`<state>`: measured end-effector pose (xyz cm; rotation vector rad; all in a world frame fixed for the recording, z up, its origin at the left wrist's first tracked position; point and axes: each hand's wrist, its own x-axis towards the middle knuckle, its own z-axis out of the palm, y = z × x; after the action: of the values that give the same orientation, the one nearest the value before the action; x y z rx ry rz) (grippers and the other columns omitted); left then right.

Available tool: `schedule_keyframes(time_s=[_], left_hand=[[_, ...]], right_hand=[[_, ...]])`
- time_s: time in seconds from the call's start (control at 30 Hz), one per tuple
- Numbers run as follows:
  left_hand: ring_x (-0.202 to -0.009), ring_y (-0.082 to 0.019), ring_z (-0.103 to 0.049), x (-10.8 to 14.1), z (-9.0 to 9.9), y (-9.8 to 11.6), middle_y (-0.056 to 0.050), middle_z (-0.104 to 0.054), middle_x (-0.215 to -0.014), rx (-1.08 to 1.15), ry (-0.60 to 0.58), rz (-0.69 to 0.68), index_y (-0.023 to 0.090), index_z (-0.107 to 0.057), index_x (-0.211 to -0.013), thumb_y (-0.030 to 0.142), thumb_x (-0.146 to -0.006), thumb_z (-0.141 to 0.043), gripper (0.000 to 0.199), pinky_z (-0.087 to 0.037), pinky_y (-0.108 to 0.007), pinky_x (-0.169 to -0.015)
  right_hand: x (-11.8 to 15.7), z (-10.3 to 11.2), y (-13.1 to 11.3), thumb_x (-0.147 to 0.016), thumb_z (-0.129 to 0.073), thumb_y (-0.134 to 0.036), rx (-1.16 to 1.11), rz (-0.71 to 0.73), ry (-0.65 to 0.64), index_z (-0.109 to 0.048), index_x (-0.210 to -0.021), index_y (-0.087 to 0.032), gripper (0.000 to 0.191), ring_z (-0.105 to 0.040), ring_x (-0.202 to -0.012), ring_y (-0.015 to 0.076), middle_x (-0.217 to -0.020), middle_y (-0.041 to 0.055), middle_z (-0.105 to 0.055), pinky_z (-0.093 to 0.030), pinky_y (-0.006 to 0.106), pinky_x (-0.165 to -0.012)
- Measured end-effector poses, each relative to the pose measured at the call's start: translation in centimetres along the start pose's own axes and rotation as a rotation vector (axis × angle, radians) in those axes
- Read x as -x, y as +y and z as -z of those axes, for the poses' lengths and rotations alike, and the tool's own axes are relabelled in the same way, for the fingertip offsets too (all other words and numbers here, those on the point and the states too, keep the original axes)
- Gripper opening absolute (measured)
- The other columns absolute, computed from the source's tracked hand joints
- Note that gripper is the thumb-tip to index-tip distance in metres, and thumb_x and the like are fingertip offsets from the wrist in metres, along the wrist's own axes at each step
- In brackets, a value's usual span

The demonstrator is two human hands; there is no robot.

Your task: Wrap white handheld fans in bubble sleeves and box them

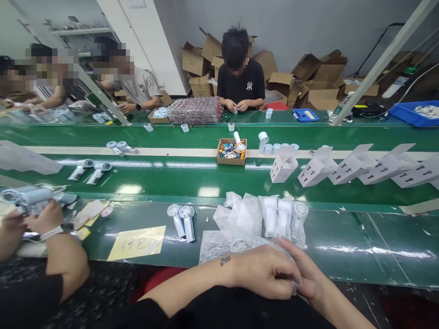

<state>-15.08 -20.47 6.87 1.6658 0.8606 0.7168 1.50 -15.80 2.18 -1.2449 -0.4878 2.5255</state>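
My left hand is closed on a bubble-wrap bag at the front edge of the bench. A round, pale fan-like head shows through the plastic, partly hidden by that hand. My right hand meets the left one, its fingers closed on the gathered end of the same bag. Just beyond lie wrapped handheld fans and loose bubble-wrap bags. Two unwrapped light-blue handheld fans rest to the left. A flat bubble-wrap sheet sits beside my left wrist.
A yellow paper with handwriting lies left on the bench. Open white boxes line the green conveyor, with a small carton of parts at its middle. A co-worker's hands work at far left; other people sit opposite.
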Motion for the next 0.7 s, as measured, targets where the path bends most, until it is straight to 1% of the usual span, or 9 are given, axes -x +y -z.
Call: schedule_keyframes(time_s=[0.03,0.1,0.17,0.2,0.27,0.4,0.53,0.6,0.7], left_hand=[[-0.072,-0.013,-0.062,0.7,0.9,-0.8,-0.002,-0.070,-0.079,0.015,0.001,0.029,0.019,-0.071,-0.086,0.023,-0.077,-0.056,0.018,-0.047,-0.022,-0.071],[-0.075,-0.016,-0.065,3.2,3.7,-3.4,-0.005,-0.072,-0.084,-0.025,0.214,0.256,0.017,-0.070,-0.089,0.038,-0.083,-0.052,0.028,-0.049,-0.024,-0.070],[-0.083,-0.023,-0.066,6.8,7.2,-7.1,-0.012,-0.072,-0.087,-0.295,0.708,0.716,0.014,-0.068,-0.087,0.044,-0.089,-0.038,0.043,-0.049,-0.032,-0.074],[-0.090,-0.027,-0.066,8.6,8.8,-9.1,-0.015,-0.071,-0.092,-0.432,0.833,0.987,0.013,-0.068,-0.090,0.046,-0.090,-0.037,0.045,-0.049,-0.036,-0.077],[-0.101,-0.037,-0.063,11.8,11.1,-12.7,-0.023,-0.068,-0.103,-0.542,0.811,1.459,0.011,-0.066,-0.093,0.053,-0.084,-0.045,0.048,-0.047,-0.043,-0.082],[-0.100,-0.042,-0.063,14.7,12.0,-16.4,-0.025,-0.069,-0.099,-0.494,0.774,1.547,0.012,-0.067,-0.079,0.045,-0.072,-0.060,0.035,-0.046,-0.047,-0.081],[-0.090,-0.040,-0.065,14.2,12.4,-16.0,-0.023,-0.070,-0.088,-0.456,0.805,1.532,0.014,-0.064,-0.066,0.047,-0.071,-0.058,0.034,-0.047,-0.043,-0.070],[-0.078,-0.033,-0.065,12.9,12.5,-15.1,-0.016,-0.068,-0.074,-0.391,0.858,1.434,0.015,-0.061,-0.061,0.053,-0.074,-0.053,0.041,-0.046,-0.036,-0.063],[-0.052,-0.018,-0.054,8.6,11.1,-13.2,-0.004,-0.058,-0.054,0.030,0.968,1.075,0.017,-0.058,-0.061,0.061,-0.072,-0.053,0.046,-0.038,-0.026,-0.049]], right_hand=[[-0.3,0.0,0.0,-0.065,-0.080,-0.036,0.031,0.029,-0.015,-0.064,-0.105,-0.013,0.049,-0.068,-0.078,0.0238,-0.086,0.0104,-0.072,-0.053,0.035,-0.075],[-0.7,1.5,-1.0,-0.058,-0.085,-0.026,0.089,0.174,0.060,-0.059,-0.113,-0.015,0.062,-0.068,-0.077,0.0206,-0.092,0.0085,-0.072,-0.053,0.031,-0.073],[-1.1,4.9,-2.9,-0.054,-0.087,-0.028,0.116,0.393,0.251,-0.058,-0.113,-0.018,0.067,-0.066,-0.069,0.0182,-0.094,0.0059,-0.071,-0.053,0.029,-0.064],[-1.5,7.0,-4.0,-0.052,-0.087,-0.031,0.102,0.505,0.371,-0.058,-0.111,-0.020,0.066,-0.065,-0.066,0.0175,-0.094,0.0045,-0.070,-0.052,0.029,-0.060],[-2.7,11.3,-5.8,-0.051,-0.085,-0.037,0.039,0.744,0.592,-0.058,-0.105,-0.021,0.063,-0.062,-0.065,0.0161,-0.090,0.0015,-0.067,-0.052,0.029,-0.060],[-6.2,16.9,-6.1,-0.046,-0.083,-0.041,0.030,0.855,0.761,-0.054,-0.099,-0.022,0.063,-0.060,-0.068,0.0154,-0.084,-0.0013,-0.063,-0.051,0.033,-0.067],[-8.5,18.6,-3.5,-0.045,-0.081,-0.046,0.095,0.767,0.731,-0.053,-0.097,-0.021,0.064,-0.061,-0.069,0.0188,-0.085,0.0003,-0.062,-0.051,0.039,-0.070],[-8.5,19.1,-2.8,-0.044,-0.081,-0.045,0.173,0.744,0.747,-0.055,-0.095,-0.021,0.062,-0.061,-0.077,0.0234,-0.087,0.0018,-0.062,-0.050,0.045,-0.078],[-7.3,18.8,-3.6,-0.042,-0.080,-0.045,0.540,0.729,0.858,-0.062,-0.084,-0.020,0.053,-0.056,-0.100,0.0349,-0.092,0.0075,-0.063,-0.036,0.055,-0.098]])
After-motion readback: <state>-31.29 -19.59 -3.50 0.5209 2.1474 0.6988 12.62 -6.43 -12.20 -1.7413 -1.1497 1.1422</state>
